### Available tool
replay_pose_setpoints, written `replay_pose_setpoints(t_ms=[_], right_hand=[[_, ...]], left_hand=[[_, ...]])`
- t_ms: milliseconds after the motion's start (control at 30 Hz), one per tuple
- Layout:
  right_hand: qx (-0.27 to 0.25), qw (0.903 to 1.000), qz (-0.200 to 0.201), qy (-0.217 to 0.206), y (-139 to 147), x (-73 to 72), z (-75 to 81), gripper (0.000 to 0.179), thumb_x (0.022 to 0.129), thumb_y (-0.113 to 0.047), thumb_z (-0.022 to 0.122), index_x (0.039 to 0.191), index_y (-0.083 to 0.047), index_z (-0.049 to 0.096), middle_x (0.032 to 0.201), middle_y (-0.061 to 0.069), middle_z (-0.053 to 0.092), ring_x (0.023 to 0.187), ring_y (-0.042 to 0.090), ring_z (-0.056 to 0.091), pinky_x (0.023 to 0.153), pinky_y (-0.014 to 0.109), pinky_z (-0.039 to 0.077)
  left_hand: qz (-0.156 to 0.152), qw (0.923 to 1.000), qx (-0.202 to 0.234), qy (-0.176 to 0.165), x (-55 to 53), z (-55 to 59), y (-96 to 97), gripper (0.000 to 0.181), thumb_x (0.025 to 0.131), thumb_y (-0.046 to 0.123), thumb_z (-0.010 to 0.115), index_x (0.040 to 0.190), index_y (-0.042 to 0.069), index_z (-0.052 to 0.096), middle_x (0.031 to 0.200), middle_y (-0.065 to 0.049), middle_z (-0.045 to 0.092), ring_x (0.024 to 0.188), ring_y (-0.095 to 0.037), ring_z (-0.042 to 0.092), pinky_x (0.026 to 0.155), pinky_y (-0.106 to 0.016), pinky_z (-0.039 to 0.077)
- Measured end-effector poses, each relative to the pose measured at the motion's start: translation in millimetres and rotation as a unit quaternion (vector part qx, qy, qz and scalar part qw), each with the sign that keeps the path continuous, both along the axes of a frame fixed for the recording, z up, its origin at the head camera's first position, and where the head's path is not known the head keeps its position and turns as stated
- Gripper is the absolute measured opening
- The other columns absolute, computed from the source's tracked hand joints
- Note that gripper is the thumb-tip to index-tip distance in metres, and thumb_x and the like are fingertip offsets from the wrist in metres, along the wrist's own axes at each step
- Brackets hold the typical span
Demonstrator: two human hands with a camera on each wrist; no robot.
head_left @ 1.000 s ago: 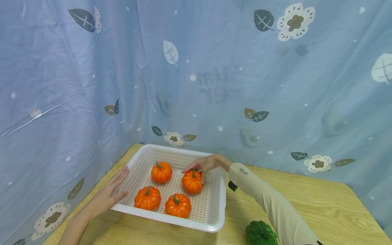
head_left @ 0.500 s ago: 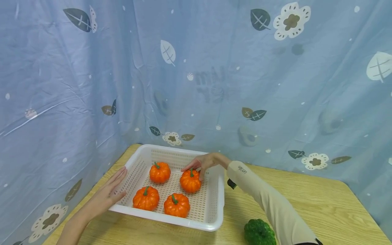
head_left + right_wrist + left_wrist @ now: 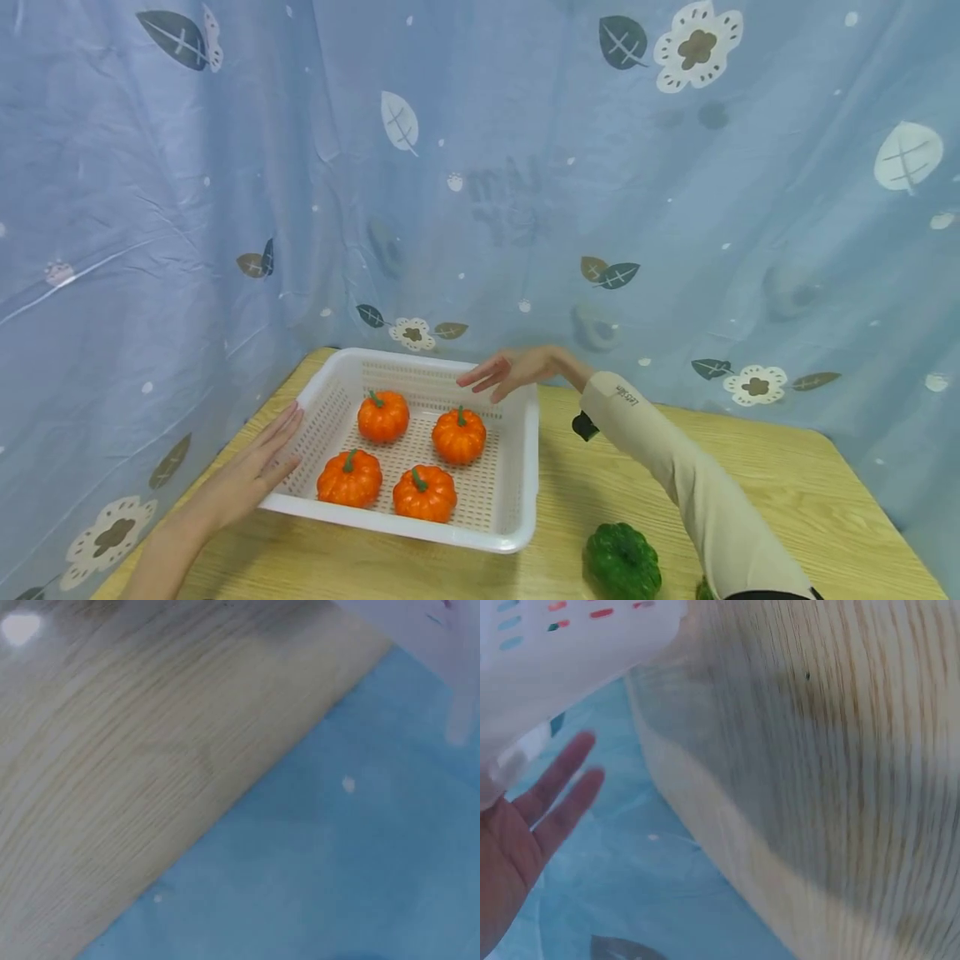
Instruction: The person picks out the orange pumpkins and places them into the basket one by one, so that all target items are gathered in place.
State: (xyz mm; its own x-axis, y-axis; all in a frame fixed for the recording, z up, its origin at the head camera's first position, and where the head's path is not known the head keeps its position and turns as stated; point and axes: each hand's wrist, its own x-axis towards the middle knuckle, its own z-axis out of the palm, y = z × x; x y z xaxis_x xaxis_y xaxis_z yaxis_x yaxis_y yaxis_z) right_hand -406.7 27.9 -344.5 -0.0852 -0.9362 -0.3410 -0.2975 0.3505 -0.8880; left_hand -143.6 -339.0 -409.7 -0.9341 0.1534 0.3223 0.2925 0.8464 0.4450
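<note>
A white perforated plastic basket (image 3: 397, 523) stands on the table with several small orange pumpkins in it. My right hand (image 3: 517, 371) hovers above the basket's back right part, fingers extended and holding nothing. Just below it sits the back right orange pumpkin (image 3: 459, 439), apart from the fingers. Along the basket's left side lies my left hand (image 3: 251, 471), its fingers straight against or close to the wall. The left wrist view shows that hand (image 3: 514, 844) beside the basket (image 3: 577, 671), with fingers spread. No right hand appears in the right wrist view.
A dark green pumpkin (image 3: 622, 562) rests on the wooden table (image 3: 757, 467), right of the basket. Part of another green item (image 3: 703, 590) shows beside the right sleeve. A blue patterned curtain (image 3: 510, 167) hangs behind and left of the table.
My right hand has let go of the back right pumpkin and risen up and away from it. The left hand keeps its place by the basket. The head view has shifted slightly.
</note>
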Motion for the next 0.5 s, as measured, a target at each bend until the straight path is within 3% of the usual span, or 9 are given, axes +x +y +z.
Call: replay_pose_setpoints(t_ms=[67, 133, 233, 367, 500], right_hand=[[-0.022, 0.9998, -0.005, 0.003, 8.2, 1.1, 6.1, 0.058, 0.095, 0.005, 0.052, 0.148, 0.003, 0.027, 0.156, 0.016, 0.021, 0.141, 0.034, 0.023, 0.107, 0.038, 0.037], [-0.044, 0.9989, -0.012, 0.009, 16.0, 3.4, 11.9, 0.056, 0.096, 0.004, 0.050, 0.148, 0.001, 0.028, 0.156, 0.016, 0.022, 0.141, 0.036, 0.022, 0.108, 0.038, 0.035], [-0.077, 0.9956, -0.045, 0.030, 27.1, 11.1, 20.0, 0.054, 0.098, 0.001, 0.050, 0.148, -0.003, 0.032, 0.155, 0.013, 0.028, 0.140, 0.035, 0.027, 0.108, 0.038, 0.035], [-0.112, 0.9864, -0.104, 0.059, 43.8, 34.7, 24.4, 0.051, 0.098, -0.006, 0.053, 0.146, -0.008, 0.039, 0.152, 0.012, 0.035, 0.137, 0.036, 0.033, 0.107, 0.039, 0.037], [-0.124, 0.9743, -0.165, 0.091, 63.2, 65.5, 25.8, 0.046, 0.099, -0.016, 0.054, 0.144, -0.011, 0.045, 0.151, 0.015, 0.035, 0.136, 0.034, 0.035, 0.108, 0.044, 0.035]], left_hand=[[0.006, 0.9996, -0.023, -0.017, -0.1, 5.0, 0.0, 0.056, 0.100, 0.026, 0.050, 0.150, 0.010, 0.032, 0.158, -0.018, 0.015, 0.131, -0.053, 0.029, 0.097, -0.069, 0.029], [0.006, 0.9989, -0.038, -0.027, -1.1, 8.6, -0.7, 0.054, 0.101, 0.028, 0.047, 0.151, 0.014, 0.031, 0.157, -0.021, 0.013, 0.130, -0.055, 0.028, 0.096, -0.071, 0.028], [-0.006, 0.9992, -0.004, -0.038, -1.9, 12.9, -3.1, 0.053, 0.102, 0.027, 0.044, 0.152, 0.014, 0.029, 0.157, -0.024, 0.010, 0.134, -0.055, 0.019, 0.100, -0.072, 0.018], [-0.001, 0.9991, 0.030, -0.028, 0.5, 16.2, -6.5, 0.054, 0.103, 0.024, 0.039, 0.153, 0.015, 0.022, 0.157, -0.022, 0.003, 0.137, -0.055, 0.004, 0.102, -0.074, 0.001], [0.039, 0.9988, -0.017, -0.022, 6.5, 25.5, 3.2, 0.056, 0.104, 0.030, 0.035, 0.155, 0.020, 0.015, 0.159, -0.016, -0.001, 0.139, -0.051, -0.002, 0.099, -0.076, -0.004]])
